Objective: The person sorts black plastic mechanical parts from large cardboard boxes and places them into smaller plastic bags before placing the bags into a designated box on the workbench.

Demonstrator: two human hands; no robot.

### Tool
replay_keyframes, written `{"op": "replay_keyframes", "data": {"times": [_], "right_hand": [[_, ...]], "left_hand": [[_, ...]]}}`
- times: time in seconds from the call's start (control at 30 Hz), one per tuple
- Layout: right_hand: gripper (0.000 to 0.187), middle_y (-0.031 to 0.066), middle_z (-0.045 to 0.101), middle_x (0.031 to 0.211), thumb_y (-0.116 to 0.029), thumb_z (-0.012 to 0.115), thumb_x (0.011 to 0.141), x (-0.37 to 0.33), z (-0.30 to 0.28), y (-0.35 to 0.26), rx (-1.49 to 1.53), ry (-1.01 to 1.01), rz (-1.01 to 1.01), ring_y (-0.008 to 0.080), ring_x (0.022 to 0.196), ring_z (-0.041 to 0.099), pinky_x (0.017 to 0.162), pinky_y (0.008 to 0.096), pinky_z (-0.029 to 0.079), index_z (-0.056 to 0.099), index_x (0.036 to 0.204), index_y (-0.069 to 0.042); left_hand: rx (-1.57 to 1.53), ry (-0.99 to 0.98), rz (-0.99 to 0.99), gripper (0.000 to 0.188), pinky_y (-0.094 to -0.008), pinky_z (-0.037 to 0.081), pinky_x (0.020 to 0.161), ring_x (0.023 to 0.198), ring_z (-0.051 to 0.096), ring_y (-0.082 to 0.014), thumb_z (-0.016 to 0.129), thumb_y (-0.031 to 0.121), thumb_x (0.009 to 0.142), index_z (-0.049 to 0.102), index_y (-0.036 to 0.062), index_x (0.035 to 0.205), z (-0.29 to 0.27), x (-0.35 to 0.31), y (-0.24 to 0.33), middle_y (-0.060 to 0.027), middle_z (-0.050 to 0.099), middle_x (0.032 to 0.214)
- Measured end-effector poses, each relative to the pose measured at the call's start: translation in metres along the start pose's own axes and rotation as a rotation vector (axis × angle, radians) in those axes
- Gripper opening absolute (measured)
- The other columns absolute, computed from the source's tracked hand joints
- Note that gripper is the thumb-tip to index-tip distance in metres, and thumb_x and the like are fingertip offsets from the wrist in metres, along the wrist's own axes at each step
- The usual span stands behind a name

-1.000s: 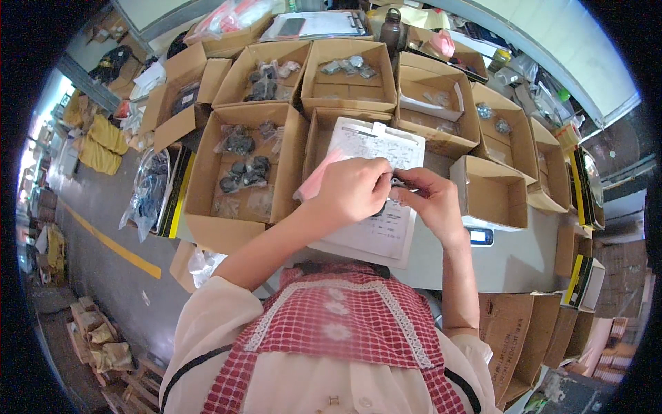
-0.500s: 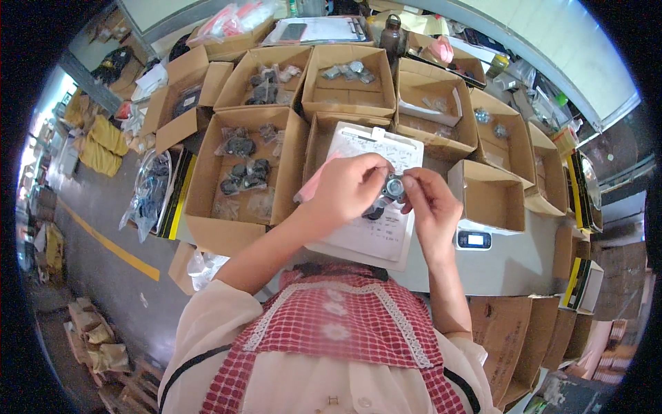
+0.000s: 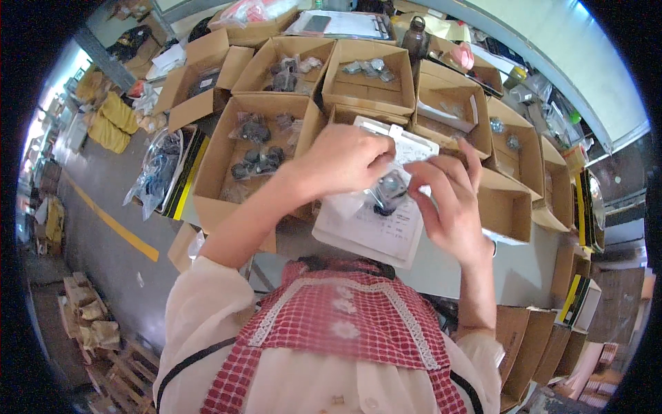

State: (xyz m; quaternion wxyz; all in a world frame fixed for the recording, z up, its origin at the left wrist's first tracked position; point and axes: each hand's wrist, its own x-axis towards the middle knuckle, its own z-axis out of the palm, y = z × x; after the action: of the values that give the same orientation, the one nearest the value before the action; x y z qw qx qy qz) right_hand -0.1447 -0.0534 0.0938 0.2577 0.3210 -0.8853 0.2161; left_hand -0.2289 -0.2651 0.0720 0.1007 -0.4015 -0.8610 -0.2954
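A small clear plastic bag (image 3: 390, 192) with a metal fitting and dark parts inside hangs above a white clipboard with a handwritten sheet (image 3: 396, 241). My left hand (image 3: 350, 160) is closed on the bag's upper edge, its fingertips partly hidden behind the knuckles. Just right of the bag, my right hand (image 3: 447, 196) has its fingers curved and apart, with thumb and forefinger close to the bag's side. Whether they touch the plastic is hard to see through the blur. Under my left wrist lies some whitish plastic film (image 3: 341, 205).
Open cardboard boxes stand around the clipboard; a left one (image 3: 201, 176) holds bagged black parts. A far box (image 3: 369, 103) has bagged metal pieces. A dark bottle (image 3: 415, 40) and a phone (image 3: 317, 25) are at the back. A scale is mostly hidden behind my right wrist.
My right hand has loosened from the metal fitting, and its fingers have spread. The fitting now shows within the bag, tilted and lower. The view has shifted, so the boxes appear further right.
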Motion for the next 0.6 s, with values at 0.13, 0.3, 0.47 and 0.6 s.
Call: {"op": "replay_keyframes", "data": {"times": [0.13, 0.3, 0.47, 0.6], "right_hand": [[0.028, 0.0012, 0.066, 0.090, 0.003, 0.071, 0.073, 0.006, -0.011, 0.021, 0.149, 0.084, 0.065, 0.0212, 0.098, 0.060, 0.112, 0.0518, 0.028, 0.066, 0.097, -0.009], [0.026, 0.0080, 0.066, 0.102, 0.000, 0.072, 0.077, -0.016, 0.029, 0.049, 0.445, 0.211, 0.381, 0.0274, 0.100, 0.059, 0.100, 0.0423, 0.043, 0.065, 0.101, -0.007], [0.053, 0.0164, 0.059, 0.114, -0.020, 0.077, 0.076, -0.057, 0.085, 0.033, 0.149, -0.261, 0.447, 0.0357, 0.107, 0.059, 0.091, 0.0428, 0.049, 0.055, 0.121, -0.005], [0.061, 0.0191, 0.065, 0.102, -0.029, 0.079, 0.074, -0.071, 0.103, 0.037, 0.128, -0.345, 0.475, 0.0397, 0.096, 0.064, 0.083, 0.0429, 0.053, 0.054, 0.123, -0.003]], "left_hand": [[0.162, -0.026, 0.031, 0.008, -0.0453, 0.051, 0.061, 0.070, 0.065, -0.0340, 0.062, 0.016, 0.085, 0.067, 0.0107, 0.088, -0.021, 0.004, 0.013, -0.0127, 0.066, 0.074], [0.178, 0.066, -0.011, 0.009, -0.0426, 0.052, 0.061, 0.069, 0.066, -0.0317, 0.064, 0.018, 0.086, 0.068, 0.0124, 0.091, -0.014, 0.005, -0.001, -0.0116, 0.067, 0.076], [0.053, 0.142, -0.149, 0.009, -0.0384, 0.052, 0.060, 0.067, 0.067, -0.0308, 0.065, 0.018, 0.088, 0.069, 0.0117, 0.093, -0.005, -0.004, -0.005, -0.0119, 0.068, 0.077], [-0.091, 0.122, -0.212, 0.011, -0.0336, 0.051, 0.059, 0.062, 0.066, -0.0229, 0.065, 0.017, 0.089, 0.069, 0.0084, 0.094, -0.004, 0.002, -0.007, -0.0102, 0.068, 0.075]]}}
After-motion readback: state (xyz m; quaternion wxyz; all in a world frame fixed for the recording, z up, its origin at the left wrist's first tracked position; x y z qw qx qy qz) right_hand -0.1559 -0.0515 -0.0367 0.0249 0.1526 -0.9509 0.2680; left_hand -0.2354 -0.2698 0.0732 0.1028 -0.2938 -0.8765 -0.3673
